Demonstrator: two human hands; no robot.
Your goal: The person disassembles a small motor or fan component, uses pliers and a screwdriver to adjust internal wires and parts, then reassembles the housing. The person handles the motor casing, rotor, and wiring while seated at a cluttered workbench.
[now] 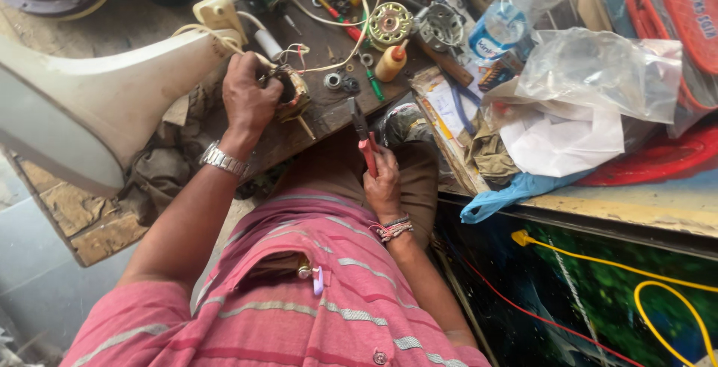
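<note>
My left hand (249,98), with a metal watch on its wrist, grips a small motor stator with copper windings (293,92) on the dark wooden bench (329,109). Thin white wires run from the stator toward a cream plug block (218,12). My right hand (384,182), wearing thread bracelets, holds red-handled pliers (363,133) over my lap, their dark jaws pointing up at the bench edge, a short way right of the stator.
A large white fan blade (82,105) lies left. On the bench sit a brass rotor disc (390,24), a small glue bottle (391,62), screwdrivers, washers and a motor housing (441,26). Plastic bags (598,71), papers and red covers pile up right. Yellow cable (658,285) runs below.
</note>
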